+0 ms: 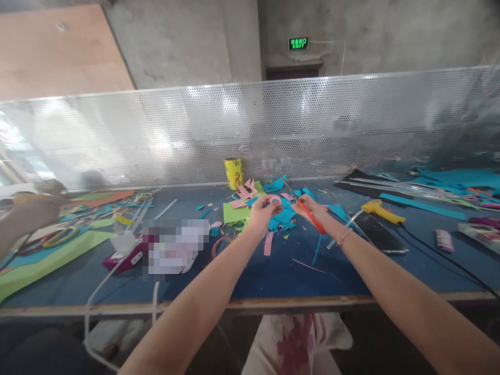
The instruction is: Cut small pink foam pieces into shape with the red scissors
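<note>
My left hand (261,213) is above the paper scraps in the middle of the table, its fingers closed on a small curled strip of pink paper (275,199). Just to its right, my right hand (318,209) grips a pair of red-handled scissors (311,215). Their thin metal blades point up and to the left, apart from the pink strip. Beneath and around both hands lie cut pieces of blue paper (287,214), green paper (233,212) and pink paper (268,244).
A yellow can (233,173) stands by the perforated metal screen (195,130). At right are a yellow glue gun (385,212) with a black cord and a dark phone (377,234). A purple power strip (127,256) lies left. Another person's arm (23,221) reaches in at far left.
</note>
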Tool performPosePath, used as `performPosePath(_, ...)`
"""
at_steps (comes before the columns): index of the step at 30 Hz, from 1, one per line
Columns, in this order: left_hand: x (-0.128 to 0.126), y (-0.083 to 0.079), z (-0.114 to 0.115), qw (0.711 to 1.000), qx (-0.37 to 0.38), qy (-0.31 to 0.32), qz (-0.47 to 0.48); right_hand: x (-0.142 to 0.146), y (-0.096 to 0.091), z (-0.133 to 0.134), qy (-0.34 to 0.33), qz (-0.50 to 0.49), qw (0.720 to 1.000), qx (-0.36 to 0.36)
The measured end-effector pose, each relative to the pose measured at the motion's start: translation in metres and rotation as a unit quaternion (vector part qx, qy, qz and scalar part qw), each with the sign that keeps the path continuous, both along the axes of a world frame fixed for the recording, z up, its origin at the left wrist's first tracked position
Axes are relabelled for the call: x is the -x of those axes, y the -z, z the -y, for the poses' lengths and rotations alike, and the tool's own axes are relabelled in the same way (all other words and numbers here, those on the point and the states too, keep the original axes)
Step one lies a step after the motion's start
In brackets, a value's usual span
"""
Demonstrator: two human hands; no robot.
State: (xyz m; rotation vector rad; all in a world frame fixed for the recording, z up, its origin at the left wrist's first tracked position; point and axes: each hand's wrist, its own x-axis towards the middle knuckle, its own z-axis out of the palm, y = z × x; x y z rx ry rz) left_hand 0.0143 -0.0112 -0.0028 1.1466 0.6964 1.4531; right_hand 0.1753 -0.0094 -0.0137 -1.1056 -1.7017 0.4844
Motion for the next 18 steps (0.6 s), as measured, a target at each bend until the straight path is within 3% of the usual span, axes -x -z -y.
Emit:
performPosePath(7, 0.005, -0.002, -0.009, 0.998, -0.005, -0.048, 0.041, 0.001, -0.003, 0.012, -0.056, 0.089, 0.992, 0.070)
performPosePath(11, 0.006, -0.003, -0.008, 0.998, 0.000, -0.053, 0.037, 0.005, -0.011, 0.024, -0.079, 0.066, 0.986, 0.135)
performPosePath(18, 0.005, -0.006, -0.004, 0.996, -0.003, -0.046, 0.071, 0.007, -0.008, 0.020, -0.065, 0.031, 0.989, 0.131)
